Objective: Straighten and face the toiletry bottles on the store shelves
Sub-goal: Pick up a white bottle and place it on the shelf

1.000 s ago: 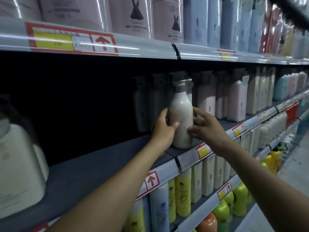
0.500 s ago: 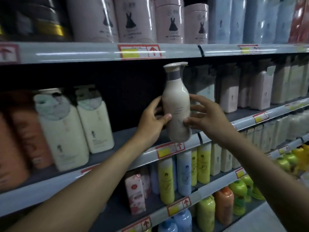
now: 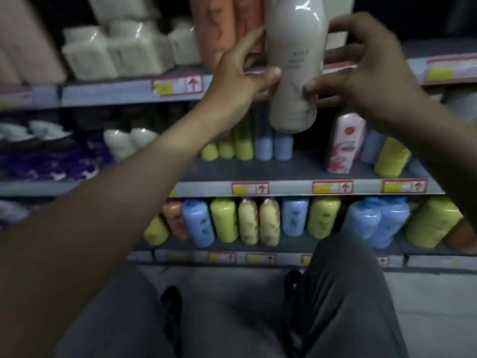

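Observation:
A tall cream bottle [image 3: 294, 73] with small grey print is held upright in the air in front of the shelves, its top cut off by the frame. My left hand [image 3: 240, 71] grips its left side, thumb across the front. On the other side my right hand [image 3: 361, 71] grips it with fingers curled round the lower part. The bottle's base hangs level with the grey shelf edge [image 3: 124, 91] behind it. The picture is blurred.
White packs [image 3: 116, 50] and orange bottles [image 3: 222, 24] stand on the upper shelf. Below are yellow and blue bottles [image 3: 247, 146], a pink pack [image 3: 343, 143] and purple packs [image 3: 51, 158]. A lower row [image 3: 247, 223] holds several coloured bottles. My legs [image 3: 335, 293] and grey floor fill the bottom.
The bottle has come off the shelf and toward me, still in both hands. The view has swung sharply down and left, so lower shelves and my legs show now.

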A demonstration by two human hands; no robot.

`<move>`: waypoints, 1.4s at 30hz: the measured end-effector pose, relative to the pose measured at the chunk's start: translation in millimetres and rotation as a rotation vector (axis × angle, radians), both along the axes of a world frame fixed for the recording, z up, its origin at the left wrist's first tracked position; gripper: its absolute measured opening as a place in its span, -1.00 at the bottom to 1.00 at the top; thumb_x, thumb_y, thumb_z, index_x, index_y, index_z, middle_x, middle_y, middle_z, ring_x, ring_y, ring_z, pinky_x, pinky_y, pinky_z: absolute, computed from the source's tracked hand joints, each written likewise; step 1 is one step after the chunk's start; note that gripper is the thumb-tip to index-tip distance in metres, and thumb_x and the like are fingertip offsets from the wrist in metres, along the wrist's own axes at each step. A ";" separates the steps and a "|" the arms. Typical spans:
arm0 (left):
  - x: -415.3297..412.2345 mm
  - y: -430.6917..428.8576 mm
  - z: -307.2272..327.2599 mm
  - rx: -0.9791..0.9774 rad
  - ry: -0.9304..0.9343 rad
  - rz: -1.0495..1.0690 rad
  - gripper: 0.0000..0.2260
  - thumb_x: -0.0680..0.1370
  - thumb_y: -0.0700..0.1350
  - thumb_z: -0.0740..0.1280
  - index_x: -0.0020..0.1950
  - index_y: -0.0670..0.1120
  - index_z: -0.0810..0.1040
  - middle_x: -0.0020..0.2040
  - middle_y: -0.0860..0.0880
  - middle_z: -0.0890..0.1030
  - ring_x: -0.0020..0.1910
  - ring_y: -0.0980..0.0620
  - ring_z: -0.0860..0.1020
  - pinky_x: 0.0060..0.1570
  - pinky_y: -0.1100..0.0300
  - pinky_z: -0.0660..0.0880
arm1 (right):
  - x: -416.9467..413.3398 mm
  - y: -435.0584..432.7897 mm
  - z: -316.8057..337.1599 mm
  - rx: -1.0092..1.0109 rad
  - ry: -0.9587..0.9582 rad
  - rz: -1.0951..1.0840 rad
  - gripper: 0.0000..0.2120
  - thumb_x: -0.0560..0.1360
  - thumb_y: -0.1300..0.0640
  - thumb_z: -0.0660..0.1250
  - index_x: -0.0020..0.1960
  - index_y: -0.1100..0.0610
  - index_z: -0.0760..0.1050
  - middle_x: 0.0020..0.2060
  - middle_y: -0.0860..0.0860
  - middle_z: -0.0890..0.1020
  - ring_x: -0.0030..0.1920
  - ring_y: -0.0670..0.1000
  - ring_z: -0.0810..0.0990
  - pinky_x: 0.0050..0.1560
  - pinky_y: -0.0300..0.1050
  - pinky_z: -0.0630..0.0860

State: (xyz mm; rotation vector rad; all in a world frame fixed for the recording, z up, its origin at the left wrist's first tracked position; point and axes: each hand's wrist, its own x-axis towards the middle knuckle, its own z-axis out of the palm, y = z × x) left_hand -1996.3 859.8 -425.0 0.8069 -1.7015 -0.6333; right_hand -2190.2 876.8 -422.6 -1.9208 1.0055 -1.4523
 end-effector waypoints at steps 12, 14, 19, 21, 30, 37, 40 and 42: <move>167.6 27.6 -97.7 0.159 -0.010 0.305 -0.44 0.51 -0.38 0.24 0.49 -0.21 0.18 0.24 -0.11 0.48 0.27 -0.11 0.49 0.16 -0.08 0.53 | 183.8 -46.9 -103.4 0.042 0.057 0.279 -0.39 0.27 0.30 0.51 0.22 0.12 0.30 0.02 0.16 0.60 -0.13 0.02 0.69 -0.16 0.04 0.65; 179.9 15.2 -113.7 0.181 0.012 0.334 -0.42 0.49 -0.39 0.24 0.49 -0.19 0.20 0.21 -0.07 0.48 0.27 -0.17 0.49 0.17 -0.06 0.52 | 203.0 -62.4 -121.7 0.004 0.084 0.238 -0.36 0.24 0.23 0.53 0.24 0.12 0.33 0.01 0.00 0.58 -0.07 -0.06 0.65 -0.10 -0.01 0.64; 193.9 -20.3 -165.1 0.269 0.062 0.368 -0.39 0.50 -0.39 0.29 0.51 -0.14 0.19 0.33 -0.13 0.44 0.24 0.00 0.51 0.13 0.10 0.54 | 224.0 -91.5 -181.3 -0.082 0.102 0.149 -0.36 0.34 0.26 0.48 0.35 0.19 0.31 0.17 -0.06 0.52 0.14 -0.14 0.54 0.03 -0.24 0.56; 195.5 -37.0 -182.9 0.258 0.069 0.394 -0.40 0.52 -0.37 0.28 0.52 -0.17 0.17 0.41 -0.17 0.38 0.29 -0.03 0.47 0.22 0.06 0.50 | 228.4 -106.7 -195.7 -0.094 0.087 0.129 -0.38 0.36 0.30 0.47 0.35 0.18 0.31 0.12 -0.13 0.51 0.11 -0.19 0.53 0.00 -0.31 0.54; 211.1 -99.7 -196.9 0.267 0.037 0.540 -0.41 0.49 -0.18 0.27 0.52 -0.02 0.22 0.30 -0.19 0.49 0.32 -0.17 0.43 0.28 -0.23 0.39 | 257.4 -166.1 -204.1 0.001 0.124 0.072 -0.36 0.36 0.28 0.49 0.35 0.08 0.29 0.06 -0.14 0.53 0.03 -0.15 0.57 -0.07 -0.28 0.55; 207.3 -103.7 -197.7 -0.022 -0.226 0.885 -0.52 0.52 -0.25 0.30 0.43 -0.06 0.39 0.04 0.00 0.49 0.00 0.06 0.55 0.11 0.32 0.46 | 268.4 -174.2 -202.2 0.113 0.116 0.042 -0.38 0.37 0.21 0.50 0.33 0.07 0.28 -0.02 -0.16 0.52 0.02 -0.10 0.59 -0.11 -0.24 0.52; 207.6 -100.0 -193.8 -0.058 -0.286 0.954 -0.52 0.50 -0.30 0.31 0.41 -0.07 0.42 0.02 -0.01 0.49 -0.03 0.10 0.53 0.03 0.48 0.38 | 277.6 -171.6 -199.7 0.120 0.115 0.029 -0.36 0.36 0.18 0.52 0.33 0.08 0.28 0.00 -0.13 0.52 0.06 -0.05 0.59 -0.03 -0.09 0.56; 208.5 -97.2 -191.2 -0.055 -0.305 0.977 -0.51 0.50 -0.31 0.31 0.41 -0.06 0.41 0.05 -0.04 0.50 -0.03 0.11 0.53 0.02 0.46 0.40 | 286.4 -168.1 -199.8 0.120 0.113 0.020 -0.36 0.35 0.16 0.52 0.33 0.07 0.28 0.02 -0.15 0.49 0.08 -0.02 0.58 0.01 0.04 0.56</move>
